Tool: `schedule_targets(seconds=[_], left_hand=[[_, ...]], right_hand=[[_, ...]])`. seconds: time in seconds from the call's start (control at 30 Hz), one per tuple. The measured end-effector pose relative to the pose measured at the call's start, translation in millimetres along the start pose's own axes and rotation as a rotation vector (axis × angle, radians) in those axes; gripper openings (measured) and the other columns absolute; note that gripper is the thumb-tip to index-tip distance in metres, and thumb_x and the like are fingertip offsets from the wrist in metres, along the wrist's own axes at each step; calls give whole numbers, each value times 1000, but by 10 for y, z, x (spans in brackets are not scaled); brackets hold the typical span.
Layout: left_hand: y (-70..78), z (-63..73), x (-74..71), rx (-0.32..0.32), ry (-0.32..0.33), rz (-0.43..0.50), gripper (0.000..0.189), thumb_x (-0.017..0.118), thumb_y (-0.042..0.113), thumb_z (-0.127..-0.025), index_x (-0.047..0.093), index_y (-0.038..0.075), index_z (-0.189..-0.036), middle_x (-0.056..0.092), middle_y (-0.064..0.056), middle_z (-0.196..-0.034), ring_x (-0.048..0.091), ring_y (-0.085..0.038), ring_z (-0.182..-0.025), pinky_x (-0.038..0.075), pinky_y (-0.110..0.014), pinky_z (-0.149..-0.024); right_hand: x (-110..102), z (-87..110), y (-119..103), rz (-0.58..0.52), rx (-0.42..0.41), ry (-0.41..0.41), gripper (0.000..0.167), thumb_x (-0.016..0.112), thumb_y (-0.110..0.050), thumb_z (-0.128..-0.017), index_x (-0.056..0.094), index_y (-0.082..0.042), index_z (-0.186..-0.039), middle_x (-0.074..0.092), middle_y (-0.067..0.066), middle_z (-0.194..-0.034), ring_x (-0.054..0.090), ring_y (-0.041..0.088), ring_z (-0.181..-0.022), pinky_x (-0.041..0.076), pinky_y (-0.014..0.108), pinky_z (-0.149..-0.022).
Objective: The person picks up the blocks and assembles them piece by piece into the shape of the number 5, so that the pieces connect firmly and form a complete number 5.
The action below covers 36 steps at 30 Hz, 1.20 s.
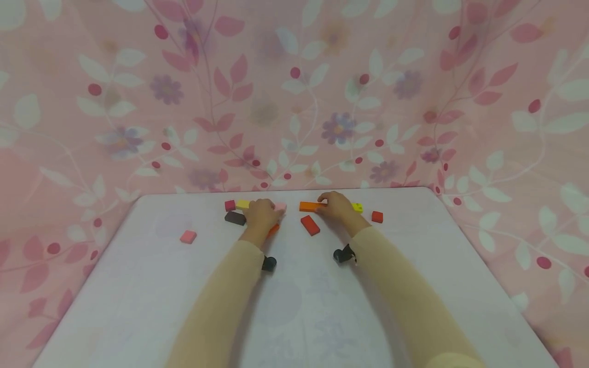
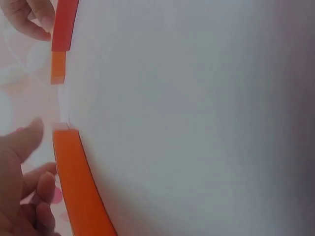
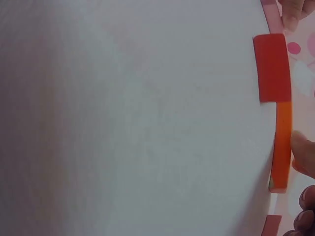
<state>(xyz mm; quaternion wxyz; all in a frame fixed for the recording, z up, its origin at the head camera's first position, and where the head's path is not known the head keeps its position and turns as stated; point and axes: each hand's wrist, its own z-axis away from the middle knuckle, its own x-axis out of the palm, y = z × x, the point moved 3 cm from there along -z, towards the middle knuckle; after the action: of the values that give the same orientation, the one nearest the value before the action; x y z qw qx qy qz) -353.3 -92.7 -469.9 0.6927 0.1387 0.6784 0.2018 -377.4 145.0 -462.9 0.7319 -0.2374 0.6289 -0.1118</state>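
My left hand (image 1: 261,214) is over the left group of blocks, loosely bent fingers beside a pale pink block (image 1: 280,206). In the left wrist view its thumb stands apart from the fingers, above block height. A dark orange block (image 1: 274,230) lies nearer me, partly hidden under that hand. With thumb and index finger, my right hand (image 1: 338,207) pinches a long orange block (image 1: 309,206) lying on the table. In front of this block is a red block (image 1: 310,225). A yellow block (image 1: 357,207) shows behind the right hand.
Left of my left hand lie a light yellow block (image 1: 242,204), a crimson block (image 1: 230,205) and a dark grey block (image 1: 235,218). A pink block (image 1: 188,237) is farther left, a red block (image 1: 377,217) at the right. Flowered cloth (image 1: 294,128) hangs behind the white table (image 1: 294,317).
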Motion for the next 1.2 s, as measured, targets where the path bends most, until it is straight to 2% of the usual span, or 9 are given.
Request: schedule_targets(seconds=[0.1, 0.2, 0.4, 0.5, 0.63, 0.87, 1.1, 1.2], left_hand=[[-34, -21, -35, 83, -14, 6, 51, 64, 49, -94, 66, 13, -131, 65, -9, -112, 48, -33, -108, 35, -56, -98], [-87, -46, -81, 150, -52, 9, 50, 64, 44, -94, 63, 20, -138, 65, -9, -115, 48, -33, -110, 36, -55, -95], [-141, -12, -73, 152, -168, -48, 50, 66, 46, -94, 58, 34, -142, 61, -8, -117, 46, -30, -112, 35, -54, -99], [-143, 22, -45, 148, -195, -72, 55, 66, 48, -94, 53, 36, -146, 59, -9, -117, 46, -30, -113, 35, -55, -101], [-133, 34, -28, 144, -170, -90, 58, 66, 50, -93, 52, 34, -147, 59, -12, -117, 46, -32, -112, 34, -57, -102], [-59, -31, -1, 166, -95, -138, 59, 67, 55, -91, 56, 32, -144, 58, -15, -124, 46, -34, -111, 35, -55, -98], [4, -47, 61, 115, -70, -124, 60, 68, 57, -89, 57, 32, -143, 59, -13, -122, 45, -32, -110, 34, -55, -100], [38, -20, 63, 96, -66, -115, 61, 69, 56, -89, 57, 31, -143, 59, -13, -122, 45, -33, -110, 34, -54, -100]], right_hand=[[-56, 13, 24, 35, -26, 30, 37, 72, -32, -94, 68, -9, -123, 64, 12, -116, 56, 30, -102, 47, 43, -96], [-84, 2, 73, 60, -24, 44, 35, 72, -32, -94, 71, -9, -119, 65, 12, -116, 57, 30, -103, 47, 44, -96], [-75, 27, 113, 38, 13, 11, 29, 71, -29, -94, 73, -9, -115, 65, 12, -119, 56, 30, -103, 45, 45, -99], [-56, 38, 122, 22, 28, 4, 28, 72, -27, -94, 73, -9, -115, 65, 12, -118, 56, 30, -102, 45, 45, -99], [-33, 33, 121, 7, 38, 8, 26, 73, -26, -93, 74, -11, -114, 64, 11, -115, 54, 30, -101, 45, 45, -98], [-28, -18, 72, -21, 19, 25, 26, 72, -26, -94, 74, -12, -115, 64, 10, -118, 53, 30, -103, 44, 44, -100], [20, -51, 45, -99, 51, 26, 29, 73, -27, -94, 72, -12, -118, 64, 7, -123, 52, 29, -112, 42, 45, -106], [47, -68, 38, -96, 54, 29, 28, 72, -27, -94, 72, -13, -119, 65, 7, -123, 52, 29, -113, 41, 44, -108]])
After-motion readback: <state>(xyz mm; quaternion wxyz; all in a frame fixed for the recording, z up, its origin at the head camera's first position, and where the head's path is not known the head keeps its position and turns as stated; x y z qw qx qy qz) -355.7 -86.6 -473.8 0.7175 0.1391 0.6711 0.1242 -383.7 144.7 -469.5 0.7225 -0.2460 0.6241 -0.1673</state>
